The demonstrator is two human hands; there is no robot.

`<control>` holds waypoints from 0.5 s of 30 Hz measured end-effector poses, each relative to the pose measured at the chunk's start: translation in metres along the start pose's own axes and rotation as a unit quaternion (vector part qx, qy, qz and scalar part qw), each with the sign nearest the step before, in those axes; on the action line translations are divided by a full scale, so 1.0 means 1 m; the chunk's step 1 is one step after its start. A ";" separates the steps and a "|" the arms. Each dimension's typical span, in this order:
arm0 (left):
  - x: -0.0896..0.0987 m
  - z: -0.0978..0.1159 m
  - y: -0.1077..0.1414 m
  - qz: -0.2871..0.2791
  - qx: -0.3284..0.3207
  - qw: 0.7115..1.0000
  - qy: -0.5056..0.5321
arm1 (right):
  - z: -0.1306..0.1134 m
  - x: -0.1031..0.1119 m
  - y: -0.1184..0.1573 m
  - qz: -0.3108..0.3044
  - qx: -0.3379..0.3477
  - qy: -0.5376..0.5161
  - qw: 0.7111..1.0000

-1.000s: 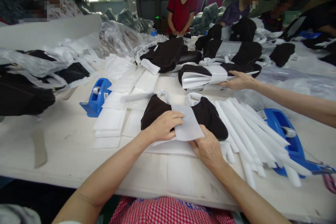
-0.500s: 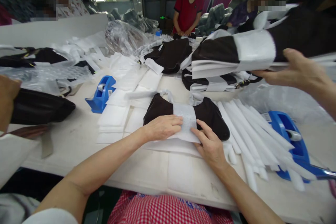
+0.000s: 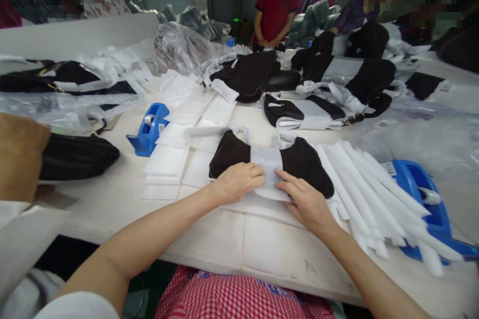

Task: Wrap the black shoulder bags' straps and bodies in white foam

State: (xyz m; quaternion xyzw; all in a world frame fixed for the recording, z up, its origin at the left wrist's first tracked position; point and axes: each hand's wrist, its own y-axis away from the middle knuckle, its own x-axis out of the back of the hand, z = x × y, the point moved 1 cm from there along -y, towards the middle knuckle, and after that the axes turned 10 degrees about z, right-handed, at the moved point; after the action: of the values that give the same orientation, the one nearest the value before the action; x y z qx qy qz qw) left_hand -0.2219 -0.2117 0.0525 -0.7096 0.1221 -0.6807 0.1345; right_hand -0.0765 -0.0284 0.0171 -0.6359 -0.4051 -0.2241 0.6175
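Observation:
A dark brown handbag (image 3: 309,167) lies before me with a white foam band (image 3: 266,159) across its middle. Its handles are wrapped in white. My left hand (image 3: 239,182) rests on the band's left side, fingers stretched out and lying flat. On the other side, my right hand (image 3: 305,202) has its fingers apart, touching the band's right edge and the bag; its thumb is partly hidden. White foam sheets (image 3: 262,204) lie under the bag.
Blue tape dispensers stand left (image 3: 149,129) and right (image 3: 422,194). White foam tubes (image 3: 359,189) fan out at right, foam sheets (image 3: 164,169) lie left. Wrapped dark bags (image 3: 307,112) are behind. A co-worker's arm (image 3: 22,154) reaches in at left; a person in red (image 3: 279,10) stands opposite.
A co-worker's hand with a wrapped bag has left the right side, uncovering bags behind. The view has shifted slightly. My hands stay on the foam band.

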 end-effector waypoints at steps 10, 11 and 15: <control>-0.013 -0.008 0.021 0.097 -0.055 0.994 0.019 | -0.005 -0.009 0.012 0.105 0.009 -0.031 0.994; -0.012 -0.009 0.021 0.097 -0.057 0.994 0.017 | -0.004 -0.010 0.013 0.113 -0.016 -0.050 0.992; -0.012 -0.009 0.020 0.094 -0.048 0.994 0.016 | -0.001 -0.011 0.016 0.118 -0.065 -0.075 0.988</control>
State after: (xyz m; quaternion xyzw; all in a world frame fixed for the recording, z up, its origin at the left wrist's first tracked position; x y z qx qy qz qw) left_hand -0.2314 -0.2262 0.0342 -0.6895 0.2231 -0.6699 0.1614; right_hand -0.0699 -0.0307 -0.0015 -0.7327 -0.3571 -0.1273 0.5652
